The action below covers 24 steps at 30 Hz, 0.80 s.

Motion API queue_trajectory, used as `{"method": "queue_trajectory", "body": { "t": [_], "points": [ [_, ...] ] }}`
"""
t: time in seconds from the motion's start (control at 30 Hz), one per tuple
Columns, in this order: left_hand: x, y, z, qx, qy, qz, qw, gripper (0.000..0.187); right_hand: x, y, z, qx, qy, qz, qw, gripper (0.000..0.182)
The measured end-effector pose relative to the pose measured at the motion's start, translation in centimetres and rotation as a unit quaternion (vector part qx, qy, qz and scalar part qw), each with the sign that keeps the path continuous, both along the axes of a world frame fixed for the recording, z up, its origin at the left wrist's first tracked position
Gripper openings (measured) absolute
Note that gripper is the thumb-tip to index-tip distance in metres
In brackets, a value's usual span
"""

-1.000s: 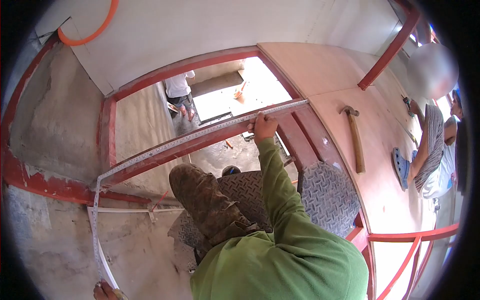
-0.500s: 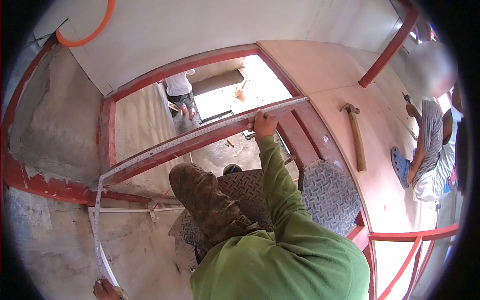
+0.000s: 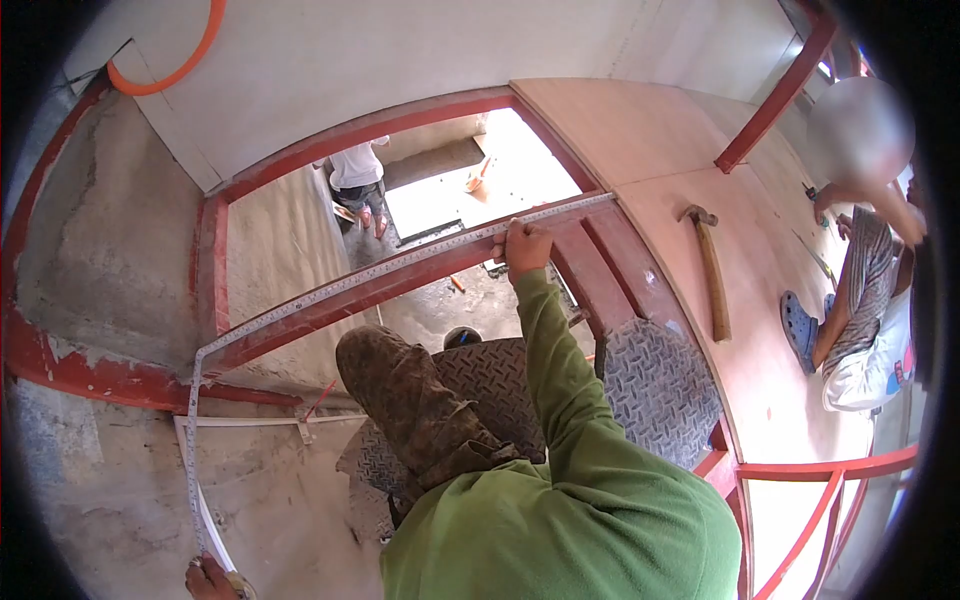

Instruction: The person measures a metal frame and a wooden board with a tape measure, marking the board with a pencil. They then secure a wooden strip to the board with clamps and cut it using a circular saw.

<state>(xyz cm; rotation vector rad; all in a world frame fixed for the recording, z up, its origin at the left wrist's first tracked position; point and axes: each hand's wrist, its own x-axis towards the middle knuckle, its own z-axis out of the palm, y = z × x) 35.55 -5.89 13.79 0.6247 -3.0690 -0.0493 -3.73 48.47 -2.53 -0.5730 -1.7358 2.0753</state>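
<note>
A tape measure's pulled-out blade [image 3: 365, 277] lies along a red steel beam [image 3: 300, 335] across the opening, then bends down at the beam's left end. At the lower left edge, my left hand [image 3: 208, 578] is closed around the tape measure, where the blade ends; the case is mostly hidden. My right hand [image 3: 524, 248], in a green sleeve, is closed on the blade against the beam, near the blade's right end. My bent knee [image 3: 400, 390] and checker-plate treads [image 3: 485, 375] are below it.
A claw hammer [image 3: 712, 270] lies on the plywood floor [image 3: 670, 210] at the right. A co-worker [image 3: 855, 290] crouches there beside a red post [image 3: 775, 95]. Through the opening, another person [image 3: 356, 178] stands on the lower level. An orange hose [image 3: 190, 70] hangs upper left.
The co-worker at the right has leaned and brought their arms forward toward the floor. My hands and the tape measure have stayed almost in place.
</note>
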Motion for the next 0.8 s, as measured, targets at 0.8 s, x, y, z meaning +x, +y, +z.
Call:
{"method": "queue_trajectory", "body": {
  "t": [0.8],
  "points": [
    [-0.2, -0.8, -1.0, -0.024, 0.020, -0.043, 0.999, 0.028, -0.1, 0.0, -0.4, -0.007, 0.014, -0.006, 1.000, 0.033]
  ]
}}
